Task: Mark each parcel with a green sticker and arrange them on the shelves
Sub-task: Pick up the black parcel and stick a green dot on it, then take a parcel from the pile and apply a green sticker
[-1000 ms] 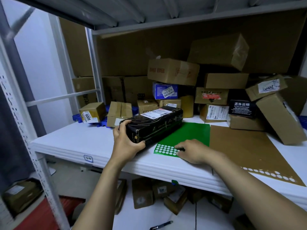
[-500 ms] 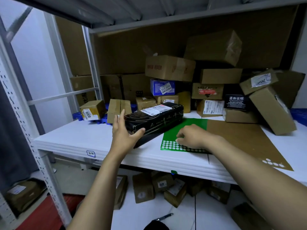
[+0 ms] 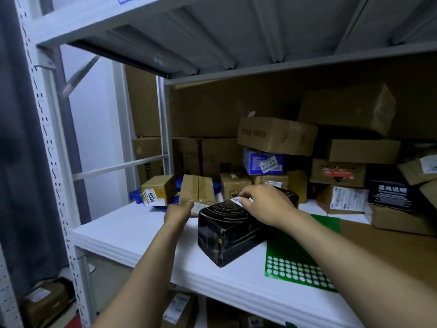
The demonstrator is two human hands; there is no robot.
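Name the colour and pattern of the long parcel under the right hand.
The long parcel is black with thin pale curved lines, clearest in the head view.

1. Black parcel (image 3: 227, 235): smooth glossy card, fine gold lines; white paper label (image 3: 237, 200).
2. Sticker sheet (image 3: 295, 263): smooth green, faint sheen.
3. Cartons (image 3: 276, 136): matt brown cardboard.
4. Shelf upright (image 3: 58, 185): white painted metal.

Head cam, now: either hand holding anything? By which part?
No clear grip. Right hand rests on top of the black parcel, fingertips at its white label; whether they pinch anything cannot be told. Left hand lies open beside it.
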